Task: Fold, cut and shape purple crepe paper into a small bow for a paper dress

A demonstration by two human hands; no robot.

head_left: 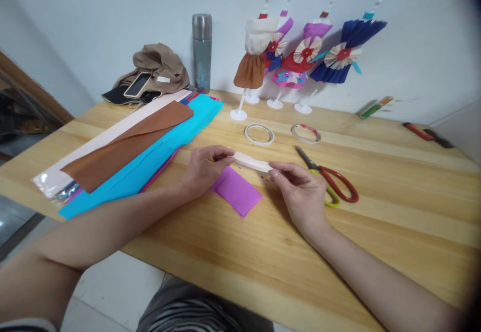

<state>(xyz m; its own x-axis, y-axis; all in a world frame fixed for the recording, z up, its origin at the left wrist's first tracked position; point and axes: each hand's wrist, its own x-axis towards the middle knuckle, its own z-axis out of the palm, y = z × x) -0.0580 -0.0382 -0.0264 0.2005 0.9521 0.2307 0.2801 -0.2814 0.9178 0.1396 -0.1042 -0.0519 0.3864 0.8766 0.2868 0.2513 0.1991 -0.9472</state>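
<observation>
**Fig. Pale strip held between two hands, seen from across the table.** A folded strip of pale crepe paper is held just above the wooden table, spanning the gap between the two hands. The left hand pinches one end between thumb and fingertips. The right hand pinches the other end, thumb on top and the remaining fingers curled under. Both grips are closed on the paper, and neither hand is free.

The strip's long axis runs from hand to hand, crosswise to the person, and dips slightly toward the right hand. With one end in each hand, neither hand is the nearer, and the middle hangs unsupported.

A purple crepe rectangle lies flat on the table directly below the strip. Whether it touches the left hand cannot be told.

Red-and-yellow-handled scissors lie just beside the right hand, blades shut and tips pointing away from the person. Beyond the strip sit a white tape ring and a second tape ring.

Off to the left are long sheets of brown crepe and cyan crepe. Paper dresses on white stands and a steel flask stand at the wall.
</observation>
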